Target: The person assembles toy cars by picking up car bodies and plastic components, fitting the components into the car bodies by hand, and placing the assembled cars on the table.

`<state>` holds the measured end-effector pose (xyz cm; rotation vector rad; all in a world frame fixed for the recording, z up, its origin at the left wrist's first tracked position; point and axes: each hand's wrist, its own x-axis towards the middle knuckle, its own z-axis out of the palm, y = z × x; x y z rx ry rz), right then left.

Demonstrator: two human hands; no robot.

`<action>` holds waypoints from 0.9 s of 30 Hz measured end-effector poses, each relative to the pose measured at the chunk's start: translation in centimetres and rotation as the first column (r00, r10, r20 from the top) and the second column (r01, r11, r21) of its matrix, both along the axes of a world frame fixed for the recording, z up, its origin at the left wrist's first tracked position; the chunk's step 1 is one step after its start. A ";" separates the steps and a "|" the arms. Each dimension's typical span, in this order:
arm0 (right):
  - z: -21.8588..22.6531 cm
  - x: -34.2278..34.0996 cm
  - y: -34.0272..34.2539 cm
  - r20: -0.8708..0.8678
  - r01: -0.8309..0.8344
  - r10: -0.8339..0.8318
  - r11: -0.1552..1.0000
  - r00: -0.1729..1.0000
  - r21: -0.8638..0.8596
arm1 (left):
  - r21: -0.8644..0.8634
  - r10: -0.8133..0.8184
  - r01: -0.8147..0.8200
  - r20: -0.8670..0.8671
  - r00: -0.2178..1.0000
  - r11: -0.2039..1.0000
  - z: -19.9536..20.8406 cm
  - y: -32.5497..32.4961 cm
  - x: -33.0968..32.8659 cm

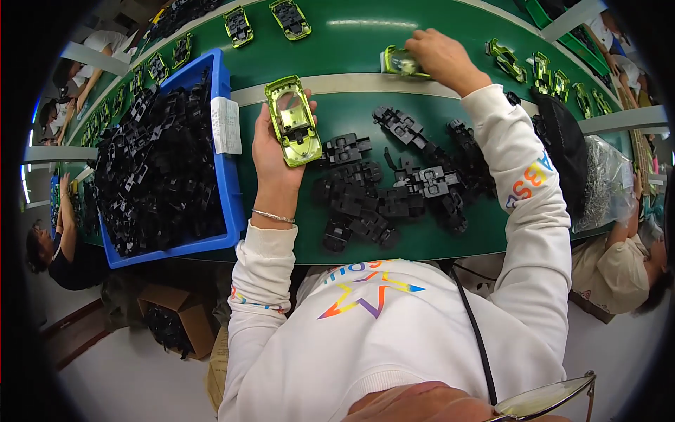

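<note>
My left hand (pixel 271 151) holds a shiny yellow-green toy car shell (pixel 301 148) over the near bench. Its hollow inside faces up, with a black part across the lower end. Stretched out to the far right, my right hand (pixel 439 60) has its fingers closed on the end of another yellow-green toy car shell (pixel 395 63). That one sits at the pale strip bordering the green belt, and the hand hides part of it. Between my arms lies a loose pile of black plastic chassis parts (pixel 355 186), with one greyer piece (pixel 430 181) among them.
A blue bin (pixel 223 179) heaped with black parts stands at the left. Several car shells (pixel 290 20) with black chassis ride on the green belt (pixel 344 42). A black bag (pixel 562 151) and a clear plastic bag (pixel 606 183) lie at the right. Other people sit on both sides.
</note>
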<state>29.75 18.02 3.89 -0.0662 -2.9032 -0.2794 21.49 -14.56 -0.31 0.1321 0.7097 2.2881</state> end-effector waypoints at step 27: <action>4.2 8.9 -14.3 -0.198 -0.146 0.006 0.695 0.980 -0.704 | 0.025 0.142 -0.141 -0.041 0.989 0.990 2.8 -1.5 4.2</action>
